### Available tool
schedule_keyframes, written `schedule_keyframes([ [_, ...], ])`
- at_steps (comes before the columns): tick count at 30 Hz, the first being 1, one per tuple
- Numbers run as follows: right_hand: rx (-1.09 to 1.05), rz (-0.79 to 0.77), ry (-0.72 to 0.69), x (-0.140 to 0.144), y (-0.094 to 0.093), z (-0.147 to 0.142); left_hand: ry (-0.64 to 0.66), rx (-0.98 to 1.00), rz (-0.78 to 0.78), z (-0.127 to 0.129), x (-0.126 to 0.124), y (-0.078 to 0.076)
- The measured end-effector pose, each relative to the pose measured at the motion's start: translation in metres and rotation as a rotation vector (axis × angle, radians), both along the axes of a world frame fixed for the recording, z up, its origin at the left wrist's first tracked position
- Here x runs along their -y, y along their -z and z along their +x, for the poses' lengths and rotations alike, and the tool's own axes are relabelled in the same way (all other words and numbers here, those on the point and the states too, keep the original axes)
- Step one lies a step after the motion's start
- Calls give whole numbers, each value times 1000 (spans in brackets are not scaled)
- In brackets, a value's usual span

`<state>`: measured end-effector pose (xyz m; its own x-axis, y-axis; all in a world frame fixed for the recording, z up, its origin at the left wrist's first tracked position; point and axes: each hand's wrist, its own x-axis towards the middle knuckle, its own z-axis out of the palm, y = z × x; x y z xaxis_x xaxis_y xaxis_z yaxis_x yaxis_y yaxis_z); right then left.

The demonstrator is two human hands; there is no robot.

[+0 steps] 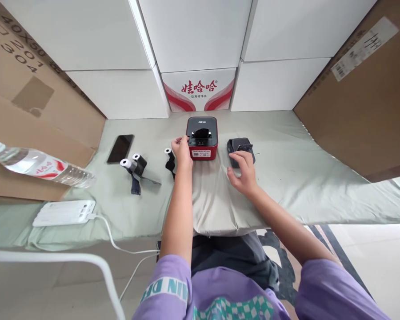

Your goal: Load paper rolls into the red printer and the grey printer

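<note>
Head view shows the left hand [182,150] with curled fingers against the red device's [202,138] left side, mid-table [286,178], while the right hand [242,171] rests spread and empty just before a black case [240,149]. Steadying that device squarely seems wise; its front label faces the person, its long axis running away from them.
</note>
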<state>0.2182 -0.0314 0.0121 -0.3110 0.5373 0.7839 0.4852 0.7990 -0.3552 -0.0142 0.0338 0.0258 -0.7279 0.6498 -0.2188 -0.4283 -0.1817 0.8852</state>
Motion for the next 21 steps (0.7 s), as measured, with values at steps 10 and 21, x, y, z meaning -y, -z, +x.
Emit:
schedule_keyframes([
  [10, -39, -153, -110, -21, -41, -26, -68, -52, 61, 2, -5, -5],
  [21, 545, -514, -64, -140, -104, -98, -187, -210, 103, 18, 0, 22],
])
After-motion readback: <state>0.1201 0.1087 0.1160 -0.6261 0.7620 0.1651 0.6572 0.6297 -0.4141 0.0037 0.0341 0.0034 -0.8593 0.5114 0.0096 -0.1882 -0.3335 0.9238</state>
